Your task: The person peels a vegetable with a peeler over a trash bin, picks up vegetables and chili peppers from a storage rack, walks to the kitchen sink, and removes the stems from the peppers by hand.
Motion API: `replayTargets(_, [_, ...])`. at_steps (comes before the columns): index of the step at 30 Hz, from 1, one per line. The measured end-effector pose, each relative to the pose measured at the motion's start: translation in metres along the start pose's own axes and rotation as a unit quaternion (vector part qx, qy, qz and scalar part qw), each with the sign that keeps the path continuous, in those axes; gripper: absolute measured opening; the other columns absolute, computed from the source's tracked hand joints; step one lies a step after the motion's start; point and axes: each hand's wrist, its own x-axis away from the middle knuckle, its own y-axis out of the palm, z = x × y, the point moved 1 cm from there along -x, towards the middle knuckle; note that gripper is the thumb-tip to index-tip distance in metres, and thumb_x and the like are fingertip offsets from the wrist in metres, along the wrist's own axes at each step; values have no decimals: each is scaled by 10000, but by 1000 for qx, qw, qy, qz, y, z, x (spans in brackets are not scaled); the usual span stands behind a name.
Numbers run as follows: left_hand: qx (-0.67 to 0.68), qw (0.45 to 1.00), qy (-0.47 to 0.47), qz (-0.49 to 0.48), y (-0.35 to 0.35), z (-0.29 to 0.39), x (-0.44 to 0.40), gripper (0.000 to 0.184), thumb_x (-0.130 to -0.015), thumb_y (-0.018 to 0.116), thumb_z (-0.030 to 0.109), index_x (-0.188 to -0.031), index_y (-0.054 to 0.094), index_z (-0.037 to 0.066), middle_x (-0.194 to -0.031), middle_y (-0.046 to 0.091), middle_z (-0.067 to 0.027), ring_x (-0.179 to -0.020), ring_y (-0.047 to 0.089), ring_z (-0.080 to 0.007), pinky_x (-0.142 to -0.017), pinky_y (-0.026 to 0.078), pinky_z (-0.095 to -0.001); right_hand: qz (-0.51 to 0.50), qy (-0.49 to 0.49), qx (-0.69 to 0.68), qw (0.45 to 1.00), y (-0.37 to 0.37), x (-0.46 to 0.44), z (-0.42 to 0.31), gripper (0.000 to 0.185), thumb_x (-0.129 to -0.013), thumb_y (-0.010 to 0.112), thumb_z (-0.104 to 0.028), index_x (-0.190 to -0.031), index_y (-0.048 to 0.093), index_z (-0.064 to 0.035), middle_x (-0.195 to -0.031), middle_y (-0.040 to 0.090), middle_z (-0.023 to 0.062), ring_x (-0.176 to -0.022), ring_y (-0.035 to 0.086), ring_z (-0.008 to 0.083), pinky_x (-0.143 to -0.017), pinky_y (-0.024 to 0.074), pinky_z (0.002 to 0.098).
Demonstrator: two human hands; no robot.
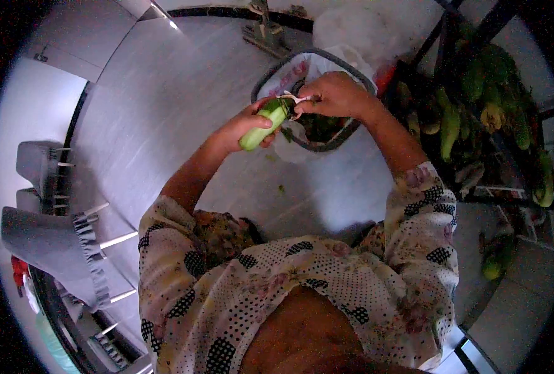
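Peeling, apparently: left hand (pixel 242 126) wraps the part-pared green vegetable (pixel 275 115), right hand (pixel 335 93) clasps the peeler (pixel 297 98); another stroke likely needs steady support.

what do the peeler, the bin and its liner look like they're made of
Peeler: probably smooth plastic, going by its pale, even handle; the blade is too unclear to judge. Bin: likely dull plastic, its thick dark-grey rim looking moulded. Liner: apparently thin plastic film, whitish and printed in red.
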Motion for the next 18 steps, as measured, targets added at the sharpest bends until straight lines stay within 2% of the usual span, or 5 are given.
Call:
replayTargets(3, [-47,999,11,-11,-16,1,-4,652,-694,641,150,-1283,364,118,-870,515,-93,-623,515,-185,-497,419,-308,-66,45,118,990,12,2,33,333,-828,564,-444,-892,646,-128,-687,605,116,-692,607,308,-585,438,419])
replayTargets(6, [-35,998,27,-50,-8,10,-1,689,-687,653,174,-1308,359,122,-906,550,-107,-669,545,-200,-543,477,-311,-80,137,133,978,0,17,35,343,-829,559,-451,-884,637,-122,-677,595,113,-714,605,313,-590,435,427])
replayTargets(12, [45,999,-9,-29,-19,-1,-2,679,-698,643,176,-1313,359,137,-911,554,-132,-636,540,-205,-483,445,-297,-24,80,-46,995,-33,9,8,331,-801,606,-449,-852,640,-124,-668,596,118,-657,600,306,-577,444,390])
replayTargets(15, [78,993,-29,-84,-25,1,-6,683,-698,645,178,-1316,358,146,-926,561,-153,-634,548,-213,-467,443,-304,25,-8,-100,995,-24,-1,-5,309,-791,626,-431,-851,653,-130,-685,612,118,-648,604,302,-576,447,384])
replayTargets(18, [67,994,-42,-76,-25,3,-5,669,-663,632,215,-1270,380,90,-828,558,-122,-522,502,-189,-455,404,-309,-6,1,-25,1000,-14,-4,6,330,-794,610,-453,-872,660,-136,-703,619,119,-665,609,304,-585,451,393])
